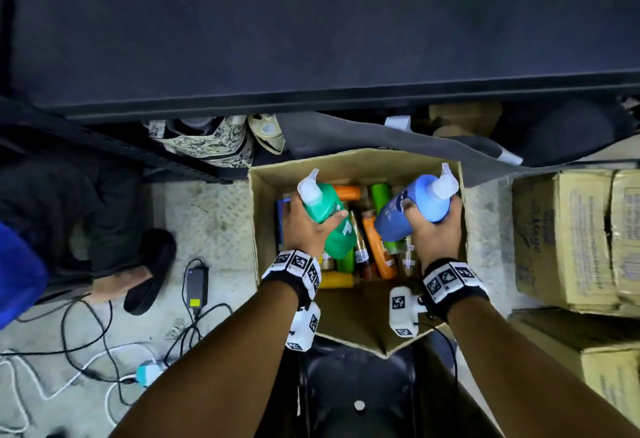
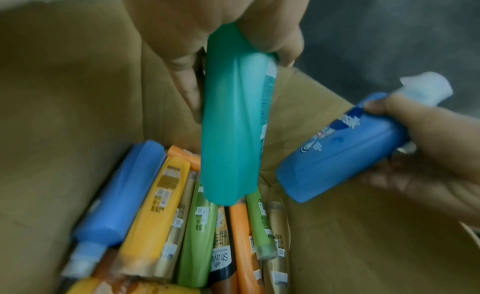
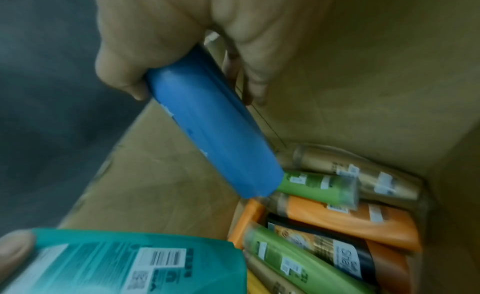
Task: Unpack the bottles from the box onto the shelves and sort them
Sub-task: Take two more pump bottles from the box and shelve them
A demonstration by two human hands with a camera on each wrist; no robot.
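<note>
Two pump bottles held above the open cardboard box (image 1: 263,195).
Left hand (image 1: 304,226) wraps the green bottle (image 1: 329,219); right hand (image 1: 434,226) wraps the blue bottle (image 1: 408,209), bases angled down.

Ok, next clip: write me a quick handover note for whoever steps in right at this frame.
Left hand grips a green bottle; right hand grips a blue bottle. Both are held over the open cardboard box.
In the box, lying flat: another blue bottle, plus yellow, orange, light green and gold ones.
Done: two bottles picked up. The dark shelf ahead shows no bottles in view.
Left: shelve these two, unpack the rest, sort them.
</note>
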